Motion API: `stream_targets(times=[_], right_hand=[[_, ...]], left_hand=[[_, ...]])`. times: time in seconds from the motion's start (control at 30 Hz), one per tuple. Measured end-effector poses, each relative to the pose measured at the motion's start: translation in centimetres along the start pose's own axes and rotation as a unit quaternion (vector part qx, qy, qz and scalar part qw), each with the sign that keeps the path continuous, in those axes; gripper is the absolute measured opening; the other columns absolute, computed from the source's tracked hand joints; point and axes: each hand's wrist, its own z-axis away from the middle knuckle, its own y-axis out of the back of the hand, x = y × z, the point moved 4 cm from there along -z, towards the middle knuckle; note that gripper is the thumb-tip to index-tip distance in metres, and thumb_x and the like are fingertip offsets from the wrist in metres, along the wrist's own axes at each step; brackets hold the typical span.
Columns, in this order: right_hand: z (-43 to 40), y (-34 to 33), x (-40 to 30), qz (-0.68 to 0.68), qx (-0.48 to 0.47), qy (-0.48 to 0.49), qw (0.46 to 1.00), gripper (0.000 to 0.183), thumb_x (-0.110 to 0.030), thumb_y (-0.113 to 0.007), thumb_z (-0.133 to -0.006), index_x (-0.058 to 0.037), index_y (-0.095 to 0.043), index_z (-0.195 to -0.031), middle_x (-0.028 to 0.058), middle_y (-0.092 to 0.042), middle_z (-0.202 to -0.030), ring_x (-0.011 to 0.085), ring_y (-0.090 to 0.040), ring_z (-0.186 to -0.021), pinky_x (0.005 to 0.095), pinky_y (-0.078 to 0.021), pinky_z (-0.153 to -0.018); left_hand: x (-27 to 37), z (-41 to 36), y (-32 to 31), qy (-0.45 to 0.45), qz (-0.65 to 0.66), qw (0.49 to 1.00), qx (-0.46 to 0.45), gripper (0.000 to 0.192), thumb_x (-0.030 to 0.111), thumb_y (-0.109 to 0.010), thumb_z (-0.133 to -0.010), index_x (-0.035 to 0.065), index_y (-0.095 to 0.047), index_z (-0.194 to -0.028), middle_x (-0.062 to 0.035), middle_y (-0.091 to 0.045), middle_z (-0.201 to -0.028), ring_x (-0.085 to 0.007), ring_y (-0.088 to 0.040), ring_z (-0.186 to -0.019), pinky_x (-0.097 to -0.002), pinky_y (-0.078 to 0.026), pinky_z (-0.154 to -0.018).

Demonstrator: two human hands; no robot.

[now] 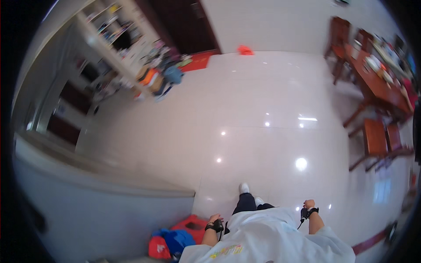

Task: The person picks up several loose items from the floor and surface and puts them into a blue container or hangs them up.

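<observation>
My left hand (216, 217) hangs low at my side, near a red plastic stool (190, 227) and a bundle of blue cloth (179, 242). Its fingers are slightly apart and I see nothing in them. On the other side, my right hand (309, 203) is held over the tiled floor (263, 98), fingers curled, with no object visible in it. Each wrist wears a black strap with a small device and a cable. My white shoe (244, 188) is set forward on the tiles; the other is partly covered by my trouser leg.
A grey partition (98, 210) with a pale top edge stands close on the left. Beyond it are shelves (113, 28), a pile of bags and boxes (158, 75), a red mat (197, 62) and a dark door (181, 26). Right: a wooden table (368, 72) and chairs (375, 136).
</observation>
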Motion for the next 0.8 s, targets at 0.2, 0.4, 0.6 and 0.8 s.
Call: stream_targets(times=[0.2,0.4,0.6,0.8], right_hand=[[7.0,-13.9,2.4,-0.003,-0.117,-0.098,0.988,0.015,-0.019,-0.058,-0.07,-0.0144,-0.069,-0.079,0.0084,-0.065,-0.083,0.0243,-0.064,-0.075,0.0326,-0.0515,-0.067],[3.3,-16.0,-1.2,-0.107,-0.098,-0.192,0.971,0.018,-0.027,-0.062,-0.07,-0.016,-0.069,-0.082,0.0081,-0.065,-0.084,0.0249,-0.063,-0.075,0.0342,-0.0507,-0.066],[-4.5,-8.0,-4.2,-0.091,0.068,-0.098,0.989,0.019,-0.031,-0.063,-0.069,-0.0131,-0.067,-0.073,0.0062,-0.065,-0.07,0.0228,-0.063,-0.065,0.0344,-0.0493,-0.058],[-8.8,13.3,-9.9,-0.538,0.153,-0.295,0.775,0.016,-0.011,-0.053,-0.075,0.0033,-0.06,-0.074,0.0136,-0.06,-0.058,0.021,-0.06,-0.047,0.031,-0.0479,-0.044]], left_hand=[[8.9,0.7,-0.7,-0.003,-0.06,0.997,0.039,0.034,0.018,-0.043,-0.08,-0.0067,-0.046,-0.103,-0.0192,-0.059,-0.097,-0.0318,-0.06,-0.078,-0.0416,-0.051,-0.065],[19.3,-0.3,-7.8,0.023,-0.138,0.989,-0.039,0.029,0.021,-0.043,-0.083,-0.0018,-0.051,-0.099,-0.0155,-0.06,-0.1,-0.0278,-0.062,-0.085,-0.0354,-0.053,-0.068],[30.9,-3.5,-14.7,-0.047,-0.191,0.977,-0.077,0.035,0.022,-0.04,-0.085,-0.0022,-0.044,-0.111,-0.0176,-0.058,-0.103,-0.029,-0.061,-0.084,-0.0386,-0.052,-0.068],[39.2,-7.2,-16.3,-0.125,-0.238,0.962,-0.051,0.038,0.02,-0.041,-0.083,-0.0051,-0.043,-0.112,-0.0198,-0.058,-0.1,-0.0297,-0.061,-0.074,-0.0378,-0.051,-0.059]])
